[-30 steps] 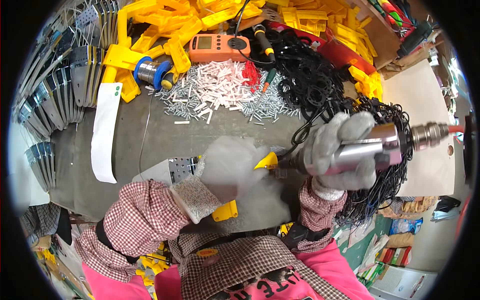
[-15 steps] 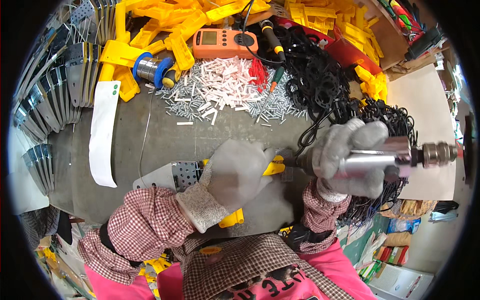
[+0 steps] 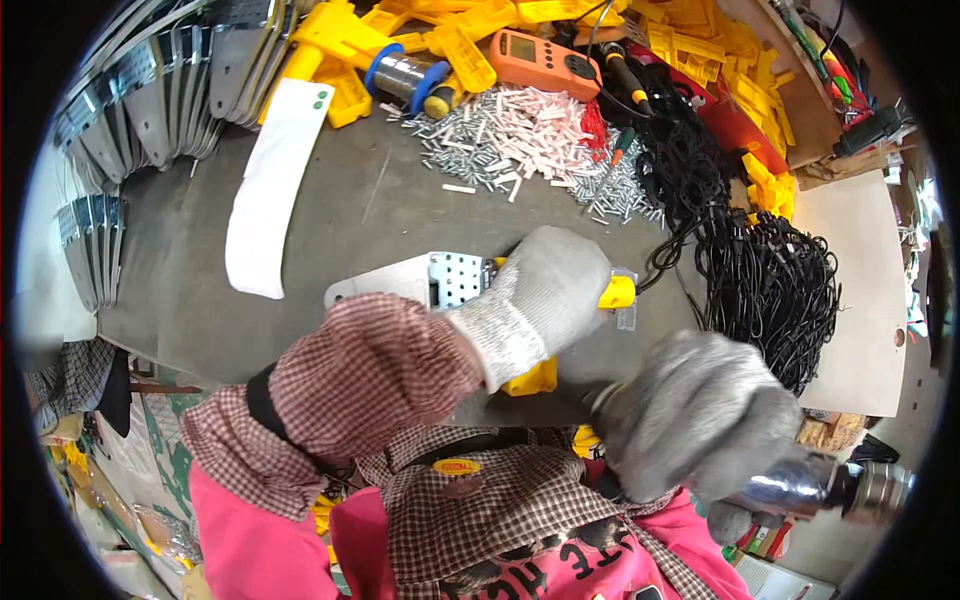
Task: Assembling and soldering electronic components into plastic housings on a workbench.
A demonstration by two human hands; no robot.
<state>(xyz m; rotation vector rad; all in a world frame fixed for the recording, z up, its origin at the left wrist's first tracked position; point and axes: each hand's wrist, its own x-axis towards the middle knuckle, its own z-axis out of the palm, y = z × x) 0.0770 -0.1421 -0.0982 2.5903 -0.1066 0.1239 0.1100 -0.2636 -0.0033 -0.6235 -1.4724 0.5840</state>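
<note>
My left hand [image 3: 550,290], in a grey glove, is closed around a yellow plastic handle [image 3: 619,292] lying on the grey worktable. From its left side sticks out a tapered metal plate [image 3: 385,283] with a perforated section. More yellow plastic [image 3: 533,378] shows below the hand. My right hand [image 3: 700,415], gloved too and slightly blurred, grips a silver power screwdriver [image 3: 795,485] near the table's front edge, to the right. The screwdriver's fitting end points right; its front end is dark and blurred.
Behind lies a heap of small screws and pale sleeves [image 3: 545,130], with an orange multimeter [image 3: 545,65] and a wire spool [image 3: 405,78] beyond it. Black cords [image 3: 770,300] are piled at right. A white strip [image 3: 275,190] and metal plates [image 3: 150,100] lie at left.
My right hand has drawn the screwdriver down toward me, away from the yellow handle. The view has shifted, so the table's things appear further right. My left hand keeps its hold.
</note>
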